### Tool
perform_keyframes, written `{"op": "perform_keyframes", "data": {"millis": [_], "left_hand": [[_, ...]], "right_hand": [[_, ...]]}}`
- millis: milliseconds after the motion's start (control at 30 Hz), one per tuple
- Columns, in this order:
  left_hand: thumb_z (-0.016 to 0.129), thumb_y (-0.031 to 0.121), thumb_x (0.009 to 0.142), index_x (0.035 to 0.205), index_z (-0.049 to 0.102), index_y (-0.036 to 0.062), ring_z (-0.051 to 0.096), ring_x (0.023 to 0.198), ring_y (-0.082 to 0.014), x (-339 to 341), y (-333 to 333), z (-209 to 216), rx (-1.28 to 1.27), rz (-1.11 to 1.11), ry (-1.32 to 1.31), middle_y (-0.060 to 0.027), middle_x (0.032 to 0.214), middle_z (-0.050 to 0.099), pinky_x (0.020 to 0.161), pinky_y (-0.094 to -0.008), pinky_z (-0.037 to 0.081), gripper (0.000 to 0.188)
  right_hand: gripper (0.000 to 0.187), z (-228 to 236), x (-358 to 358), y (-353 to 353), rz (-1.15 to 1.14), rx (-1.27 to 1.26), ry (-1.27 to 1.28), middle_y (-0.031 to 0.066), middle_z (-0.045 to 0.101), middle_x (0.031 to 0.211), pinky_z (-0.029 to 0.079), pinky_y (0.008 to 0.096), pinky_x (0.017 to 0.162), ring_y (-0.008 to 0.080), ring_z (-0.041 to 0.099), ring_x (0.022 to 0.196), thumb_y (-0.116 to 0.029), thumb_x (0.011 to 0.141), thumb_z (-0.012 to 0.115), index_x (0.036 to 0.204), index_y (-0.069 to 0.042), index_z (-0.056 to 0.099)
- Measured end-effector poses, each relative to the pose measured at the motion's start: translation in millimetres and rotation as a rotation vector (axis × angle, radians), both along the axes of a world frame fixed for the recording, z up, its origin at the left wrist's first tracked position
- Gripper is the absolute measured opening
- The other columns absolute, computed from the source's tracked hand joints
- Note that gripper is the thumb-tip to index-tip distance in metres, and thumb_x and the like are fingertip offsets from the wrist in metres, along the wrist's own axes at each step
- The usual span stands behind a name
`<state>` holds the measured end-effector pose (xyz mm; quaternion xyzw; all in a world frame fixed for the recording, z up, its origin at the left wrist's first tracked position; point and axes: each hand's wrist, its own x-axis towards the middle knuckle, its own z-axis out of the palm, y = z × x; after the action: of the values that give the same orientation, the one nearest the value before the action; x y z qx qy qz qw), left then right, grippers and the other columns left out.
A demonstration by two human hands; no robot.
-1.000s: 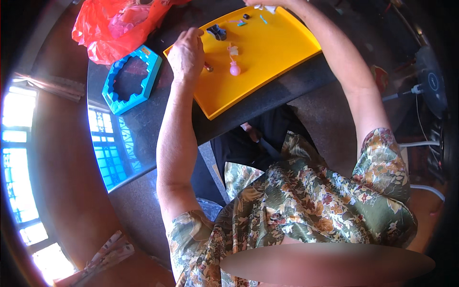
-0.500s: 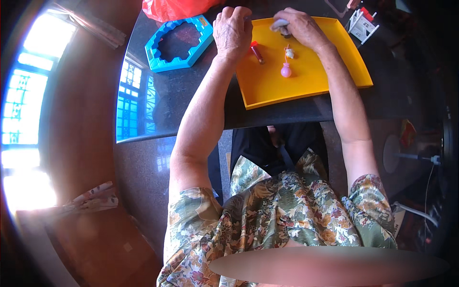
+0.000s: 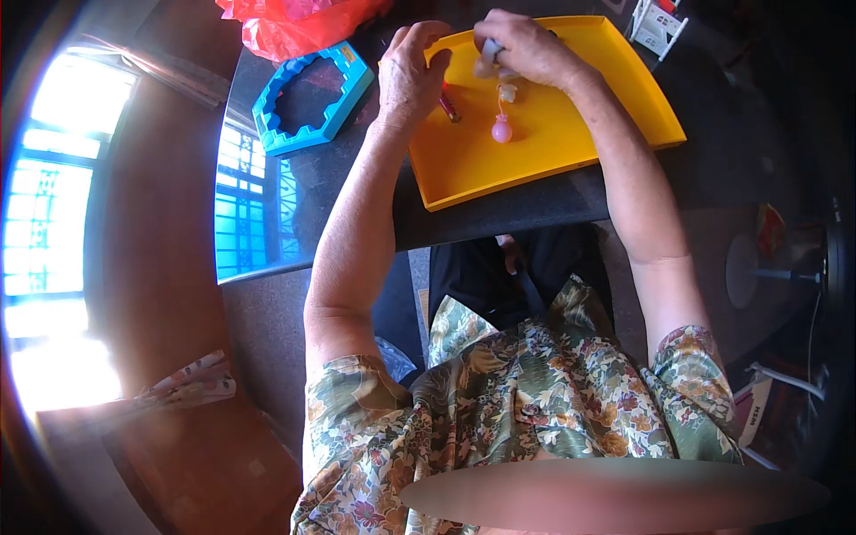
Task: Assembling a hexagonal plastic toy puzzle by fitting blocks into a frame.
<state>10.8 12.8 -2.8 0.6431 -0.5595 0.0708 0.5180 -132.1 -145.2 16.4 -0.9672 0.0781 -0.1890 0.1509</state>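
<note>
My left hand [image 3: 412, 78] is over the left edge of a shallow yellow tray [image 3: 544, 169], fingers bent and thumb apart from them, with nothing visible between them. Close to its right, over the tray, my right hand [image 3: 530, 52] pinches a small greyish-white item [image 3: 484, 68], blurred and partly covered by the fingers. Lying in the tray beside my left hand is a small red tube-like piece [image 3: 449, 105]. Below my right hand are a pink round-bottomed trinket [image 3: 502, 130] on an orange cord and a small whitish figure [image 3: 507, 93].
A blue hexagonal frame with stepped inner edges [image 3: 294, 141] lies on the dark glossy table [image 3: 357, 192], left of the tray. Behind it is a crumpled red plastic bag [image 3: 290, 31]. A small white rack-like toy [image 3: 655, 34] stands beyond the tray's far right corner.
My right hand has come left toward my left hand, carrying the greyish-white item. My left thumb has spread away from its fingers. The view has shifted slightly.
</note>
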Motion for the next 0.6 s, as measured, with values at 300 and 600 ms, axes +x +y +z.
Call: {"op": "perform_keyframes", "data": {"millis": [300,600], "left_hand": [[0.062,0.004,0.093,0.125,0.048,0.003,0.07,0.083,-0.0186,-22,5,12,-0.078,-0.455,0.645,-0.0134,0.095,0.066,0.064,-0.0268,0.059,0.034],[0.062,-0.002,0.091,0.124,0.044,0.0023,0.069,0.087,-0.0219,-26,-2,13,-0.06,-0.322,0.508,-0.0152,0.101,0.064,0.074,-0.0307,0.06,0.038]], "right_hand": [[0.017,24,10,23,0.191,1.236,-0.526,0.0013,0.064,0.091,0.05,0.0212,0.067,0.0084,0.061,0.078,-0.003,0.087,0.055,0.103,-0.008,0.057],[0.021,24,22,44,0.042,0.021,-0.628,0.0131,0.058,0.09,0.049,0.0408,0.077,0.0328,0.06,0.089,-0.01,0.088,0.066,0.106,-0.006,0.057]]}}
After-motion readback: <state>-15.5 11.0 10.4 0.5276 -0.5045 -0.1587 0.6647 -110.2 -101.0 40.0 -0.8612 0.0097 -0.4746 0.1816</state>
